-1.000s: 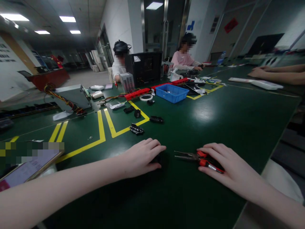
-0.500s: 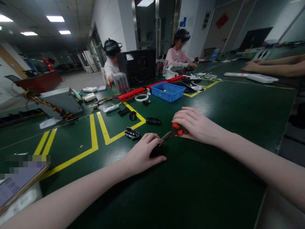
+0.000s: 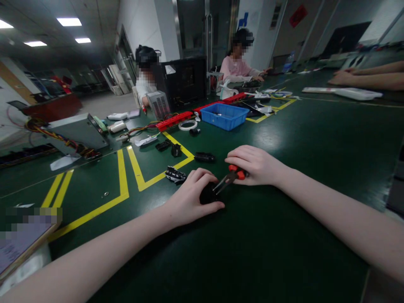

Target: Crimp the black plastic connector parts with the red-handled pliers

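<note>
At a green table (image 3: 284,256), your left hand (image 3: 189,194) holds a black part (image 3: 206,195) between thumb and fingers, seemingly to steady it, while your right hand (image 3: 257,165) grips red-handled pliers (image 3: 231,177), tips angled down at it.

Black part (image 3: 207,193), partly hidden by left hand (image 3: 191,191); phone (image 3: 23,242), 8 o'clock, cut off at picture's edge.
</note>
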The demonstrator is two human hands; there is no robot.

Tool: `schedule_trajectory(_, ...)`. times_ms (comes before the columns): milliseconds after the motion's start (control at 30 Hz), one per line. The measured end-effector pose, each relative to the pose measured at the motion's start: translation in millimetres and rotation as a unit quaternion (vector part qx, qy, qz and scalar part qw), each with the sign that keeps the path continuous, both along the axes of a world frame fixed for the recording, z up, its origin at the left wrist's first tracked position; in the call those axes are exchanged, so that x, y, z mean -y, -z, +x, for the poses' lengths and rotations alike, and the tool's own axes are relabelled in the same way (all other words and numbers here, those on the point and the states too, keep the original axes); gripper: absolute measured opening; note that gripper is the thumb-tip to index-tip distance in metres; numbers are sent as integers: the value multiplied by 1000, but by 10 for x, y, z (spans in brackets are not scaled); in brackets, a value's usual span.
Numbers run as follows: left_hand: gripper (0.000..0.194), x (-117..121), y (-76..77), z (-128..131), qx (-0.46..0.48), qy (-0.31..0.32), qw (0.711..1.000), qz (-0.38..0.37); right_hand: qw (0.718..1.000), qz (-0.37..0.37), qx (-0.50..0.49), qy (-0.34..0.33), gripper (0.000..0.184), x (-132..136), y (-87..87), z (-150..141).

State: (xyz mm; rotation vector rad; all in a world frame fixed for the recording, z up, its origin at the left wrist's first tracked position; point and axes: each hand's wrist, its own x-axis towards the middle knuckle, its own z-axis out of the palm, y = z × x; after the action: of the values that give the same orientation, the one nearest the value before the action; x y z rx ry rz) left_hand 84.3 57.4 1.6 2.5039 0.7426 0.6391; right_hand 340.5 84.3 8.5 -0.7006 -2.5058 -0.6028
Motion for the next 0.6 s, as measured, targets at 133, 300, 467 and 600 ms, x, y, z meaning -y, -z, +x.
schedule_trajectory(133,45,28,10,-5,4,0,1000,13,999,-13,-1,33,46,7,-33,53)
schedule_trajectory(300,38,19,17,-16,-6,1,1000,29,998,-13,22,58,46,-5,5,82)
schedule_trajectory(467,33,-17,37,-15,-27,-15,999,27,997,-36,41,51,42,-13,42,41)
schedule_trajectory(600,32,-16,33,-7,-32,-36,998,37,997,-51,42,45,40,-22,51,41)
